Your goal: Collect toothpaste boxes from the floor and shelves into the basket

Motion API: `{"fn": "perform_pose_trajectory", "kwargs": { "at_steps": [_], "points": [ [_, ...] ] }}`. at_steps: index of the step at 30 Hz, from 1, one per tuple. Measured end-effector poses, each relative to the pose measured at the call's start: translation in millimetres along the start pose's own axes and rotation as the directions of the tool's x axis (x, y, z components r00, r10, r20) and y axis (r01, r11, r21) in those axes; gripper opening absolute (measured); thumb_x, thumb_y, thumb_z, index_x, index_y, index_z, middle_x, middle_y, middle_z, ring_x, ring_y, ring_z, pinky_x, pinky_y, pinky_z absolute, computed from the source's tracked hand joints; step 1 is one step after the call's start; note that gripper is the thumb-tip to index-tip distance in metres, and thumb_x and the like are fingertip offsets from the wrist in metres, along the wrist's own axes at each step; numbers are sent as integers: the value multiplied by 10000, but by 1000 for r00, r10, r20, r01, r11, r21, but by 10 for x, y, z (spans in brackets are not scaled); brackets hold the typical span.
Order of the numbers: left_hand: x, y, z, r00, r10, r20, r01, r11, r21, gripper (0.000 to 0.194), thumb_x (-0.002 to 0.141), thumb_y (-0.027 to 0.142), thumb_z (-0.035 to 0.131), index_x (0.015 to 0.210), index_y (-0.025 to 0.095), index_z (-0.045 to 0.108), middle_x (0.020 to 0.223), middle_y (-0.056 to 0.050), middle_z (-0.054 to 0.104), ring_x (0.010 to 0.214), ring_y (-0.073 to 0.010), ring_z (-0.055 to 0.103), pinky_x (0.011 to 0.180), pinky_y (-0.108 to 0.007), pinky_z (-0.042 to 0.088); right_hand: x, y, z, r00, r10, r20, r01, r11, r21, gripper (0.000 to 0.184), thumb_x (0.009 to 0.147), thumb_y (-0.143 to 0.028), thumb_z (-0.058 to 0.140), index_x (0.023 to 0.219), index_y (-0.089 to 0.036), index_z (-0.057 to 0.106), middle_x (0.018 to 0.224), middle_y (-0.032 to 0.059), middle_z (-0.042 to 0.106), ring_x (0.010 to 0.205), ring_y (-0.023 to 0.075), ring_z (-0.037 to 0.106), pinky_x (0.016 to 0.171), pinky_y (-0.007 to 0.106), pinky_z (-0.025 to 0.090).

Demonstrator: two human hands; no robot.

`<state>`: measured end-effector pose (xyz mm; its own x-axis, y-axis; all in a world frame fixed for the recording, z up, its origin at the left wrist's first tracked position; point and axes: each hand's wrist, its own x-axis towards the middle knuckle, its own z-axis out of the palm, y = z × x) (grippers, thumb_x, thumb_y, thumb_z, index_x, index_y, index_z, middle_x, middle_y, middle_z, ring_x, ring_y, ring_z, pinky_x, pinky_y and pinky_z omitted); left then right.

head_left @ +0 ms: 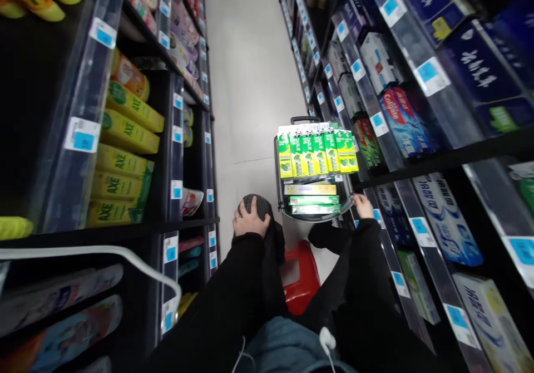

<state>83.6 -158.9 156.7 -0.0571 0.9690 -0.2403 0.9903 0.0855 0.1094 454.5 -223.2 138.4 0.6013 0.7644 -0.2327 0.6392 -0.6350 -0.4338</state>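
My left hand (pixel 251 218) lies on my bent left knee with its fingers spread, holding nothing. My right hand (pixel 364 206) is closed at the right side of a dark shopping basket (pixel 311 217), its fingertips on the rim. Green and yellow Darlie toothpaste boxes (pixel 320 153) stand in a row at the basket's far end. Nearer to me, a yellow box (pixel 310 189) and flat green boxes (pixel 315 200) lie inside it. The basket's black handle (pixel 305 119) shows at its far edge.
A red plastic stool (pixel 301 284) is between my legs. Shelves with toothpaste boxes (pixel 406 119) rise close on the right. Yellow AXE bottles (pixel 129 133) and slippers (pixel 183 44) fill the left shelves. A pale floor (pixel 250 55) runs ahead between them.
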Motion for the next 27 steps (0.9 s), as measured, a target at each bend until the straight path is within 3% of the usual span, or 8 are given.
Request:
{"fn": "perform_pose_trajectory", "kwargs": {
  "at_steps": [4,8,12,14,17,20,22,27],
  "points": [
    [18,19,4,1000,3,-29,-2,1000,16,710,817,507,481,1466,234,385,1474,-178,336,1165,-378,469,933,-473,423,-841,267,-233,997,57,47,-55,998,-38,256,889,-284,490,1039,-176,667,1050,91,709,994,230,660,875,336,491],
    [48,89,-15,998,-20,-53,21,1000,9,715,817,602,407,1451,273,380,1474,-144,341,1153,-367,485,953,-464,405,-1543,341,-490,996,-23,83,30,995,-91,240,867,-253,533,1038,-163,675,1067,110,701,1031,244,652,936,356,479],
    [37,143,-58,998,-69,-8,69,998,-4,704,820,673,246,1438,348,332,1498,-80,332,1198,-337,462,975,-444,380,-1976,272,-1150,983,-126,-132,116,990,-81,244,884,-243,486,1030,-188,675,1029,95,705,984,241,659,902,375,501],
    [16,156,-81,996,-92,1,92,995,-26,706,814,681,138,1437,382,283,1519,-61,306,1239,-327,434,986,-448,360,-2205,171,-1665,920,-223,-322,194,974,-119,262,912,-261,443,1037,-208,667,1009,89,701,963,228,652,889,376,503],
    [-36,171,-138,994,-105,-5,104,990,-98,713,760,684,134,1424,434,202,1543,-41,265,1285,-329,397,997,-467,328,-2633,13,-2592,713,-331,-618,174,937,-302,280,931,-319,429,1075,-217,647,1037,110,672,1000,245,611,911,411,475],
    [-101,176,-221,997,-77,-10,74,981,-178,769,687,705,186,1411,447,156,1563,-53,229,1312,-365,361,1012,-493,287,-3056,-8,-3532,384,-306,-871,-181,900,-396,343,916,-386,439,1113,-175,624,1038,167,621,1032,313,551,915,489,421],
    [-136,172,-269,998,-68,-10,64,975,-214,802,652,725,198,1406,458,141,1580,-50,200,1322,-380,345,1014,-509,273,-3234,92,-4054,267,-301,-915,-379,841,-387,425,896,-466,455,1110,-138,622,1030,198,585,1041,358,506,903,517,387],
    [-161,132,-310,996,-90,17,91,959,-267,878,583,764,209,1411,482,137,1607,-20,142,1357,-372,316,1016,-545,266,-3236,522,-4696,400,-238,-885,-469,776,-421,535,834,-621,468,976,-135,642,905,166,543,904,327,476,814,454,391]
  ]
}}
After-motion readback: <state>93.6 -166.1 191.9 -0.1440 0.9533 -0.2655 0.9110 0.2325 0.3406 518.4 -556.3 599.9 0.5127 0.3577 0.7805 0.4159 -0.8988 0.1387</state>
